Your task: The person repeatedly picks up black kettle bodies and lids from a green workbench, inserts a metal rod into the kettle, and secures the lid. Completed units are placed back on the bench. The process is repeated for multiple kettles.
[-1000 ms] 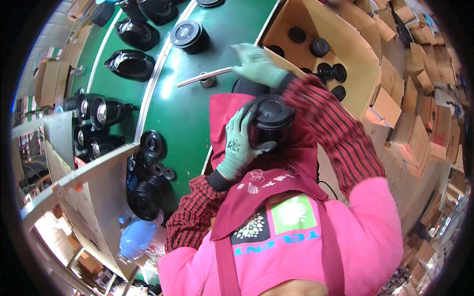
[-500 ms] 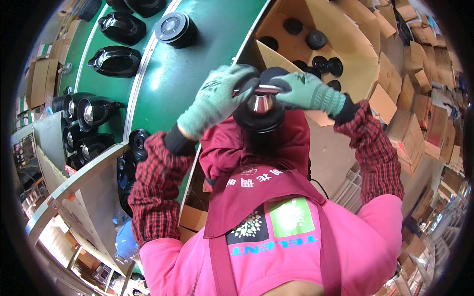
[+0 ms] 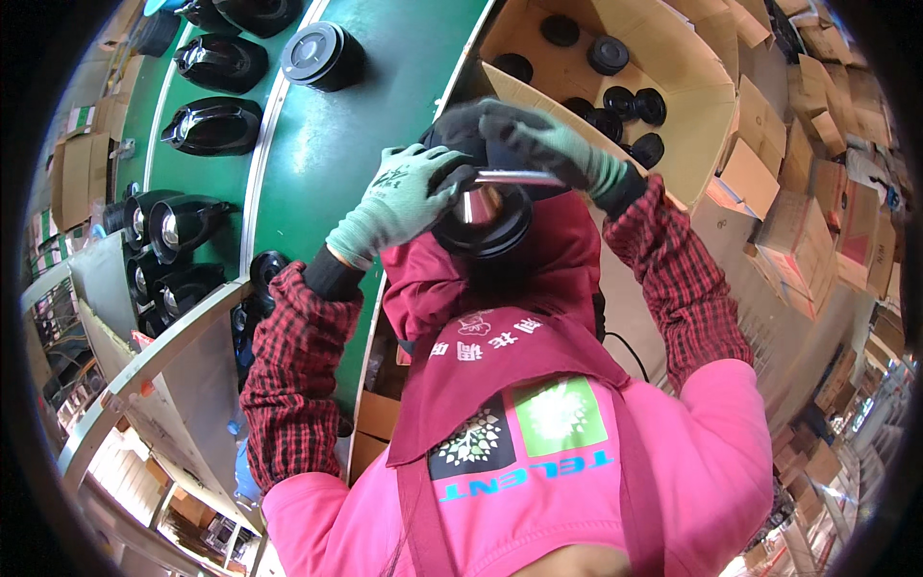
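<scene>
The green worktable [image 3: 327, 144] and open carton [image 3: 697, 135] are flanking the work. The left hand [image 3: 404, 192] is pinching one end of a metal crossbar [image 3: 519, 177]; the right hand [image 3: 558, 144], gripping the other end half a second earlier, is now uncurling blurred fingers, contact unclear, apparently leaving the left steadying. A round black part [image 3: 495, 245] is sitting in the lap, beneath a metal cone [image 3: 478, 206].

- Right hand [image 3: 553, 144], right of the grip: its fingers are blurred.
- Metal bar [image 3: 519, 177]: left hand [image 3: 399, 197] hides its left end.
- Shiny black piece [image 3: 258, 13], beyond the grip: top edge cuts it.
</scene>
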Motion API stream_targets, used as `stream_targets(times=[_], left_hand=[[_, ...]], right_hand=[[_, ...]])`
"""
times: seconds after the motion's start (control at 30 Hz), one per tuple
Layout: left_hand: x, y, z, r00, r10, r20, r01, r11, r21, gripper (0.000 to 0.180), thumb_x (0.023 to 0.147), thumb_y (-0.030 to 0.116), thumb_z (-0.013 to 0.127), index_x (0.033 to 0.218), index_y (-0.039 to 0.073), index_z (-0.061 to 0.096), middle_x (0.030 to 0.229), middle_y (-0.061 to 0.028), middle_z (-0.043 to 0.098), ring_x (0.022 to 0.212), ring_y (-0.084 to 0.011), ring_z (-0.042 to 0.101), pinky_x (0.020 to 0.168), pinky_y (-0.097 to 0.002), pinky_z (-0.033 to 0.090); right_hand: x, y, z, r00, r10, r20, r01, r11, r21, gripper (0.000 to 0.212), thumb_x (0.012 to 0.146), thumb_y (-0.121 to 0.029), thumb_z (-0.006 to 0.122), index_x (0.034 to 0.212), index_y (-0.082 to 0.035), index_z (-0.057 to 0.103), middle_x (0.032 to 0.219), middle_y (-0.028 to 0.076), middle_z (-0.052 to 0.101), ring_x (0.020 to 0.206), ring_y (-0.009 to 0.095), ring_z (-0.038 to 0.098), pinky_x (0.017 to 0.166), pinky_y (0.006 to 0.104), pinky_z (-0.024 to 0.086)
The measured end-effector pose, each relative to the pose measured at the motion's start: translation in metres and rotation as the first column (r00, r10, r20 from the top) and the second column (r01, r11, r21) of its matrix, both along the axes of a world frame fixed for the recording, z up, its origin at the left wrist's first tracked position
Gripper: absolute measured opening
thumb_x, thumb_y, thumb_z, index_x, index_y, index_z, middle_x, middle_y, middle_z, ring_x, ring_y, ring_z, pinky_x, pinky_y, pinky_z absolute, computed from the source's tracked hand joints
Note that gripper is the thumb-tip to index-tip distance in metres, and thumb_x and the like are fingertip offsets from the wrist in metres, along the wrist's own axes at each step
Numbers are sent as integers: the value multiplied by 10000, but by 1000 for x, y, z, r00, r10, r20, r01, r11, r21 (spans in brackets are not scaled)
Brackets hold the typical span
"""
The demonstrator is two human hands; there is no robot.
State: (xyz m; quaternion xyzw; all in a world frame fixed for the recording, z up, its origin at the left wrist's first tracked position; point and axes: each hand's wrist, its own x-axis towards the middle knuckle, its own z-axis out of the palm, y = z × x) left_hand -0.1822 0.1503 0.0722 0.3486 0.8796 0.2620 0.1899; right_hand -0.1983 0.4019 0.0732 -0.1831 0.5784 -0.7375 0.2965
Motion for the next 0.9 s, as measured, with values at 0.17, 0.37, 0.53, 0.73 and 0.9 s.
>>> stream_targets(times=[0.17,0.37,0.53,0.73,0.9], left_hand=[[-9,-5,-51,995,21,-97,15,938,347,403,963,267,565,1306,60,597,1310,-153,600,1212,-295,557,1097,-480,334],[-11,59,-109,827,438,353,-544,461,701,488,961,201,587,1425,69,509,1316,-135,572,1181,-285,566,1046,-436,415],[-2,44,-70,624,773,113,-781,618,84,414,939,306,591,1291,88,565,1278,-200,562,1192,-388,536,1020,-492,420],[-3,0,63,130,321,938,-466,855,-228,292,1005,290,578,1210,90,636,1052,-8,664,924,-140,651,790,-340,570],[30,8,-18,478,629,613,-594,746,-302,267,773,155,691,1029,84,713,880,-51,694,893,-226,685,766,-342,546]], right_hand=[[72,-86,39,618,40,-785,206,955,212,790,935,-493,632,1544,-73,357,1563,202,370,1474,383,310,1224,516,213],[47,-113,14,572,-386,-724,591,806,37,622,923,-320,674,1447,-49,475,1332,183,561,1206,341,541,1035,467,425],[4,-49,-74,649,-55,-759,548,727,415,277,944,-178,622,1190,-52,647,1153,137,657,1017,363,624,910,458,500],[-1,-61,-64,504,431,-749,419,636,648,266,964,-314,499,1096,-157,668,1069,103,679,1091,316,619,986,485,445],[-1,-105,-54,610,570,-551,252,520,816,321,994,-324,448,1100,-142,690,1145,131,701,1124,341,628,995,491,447]])
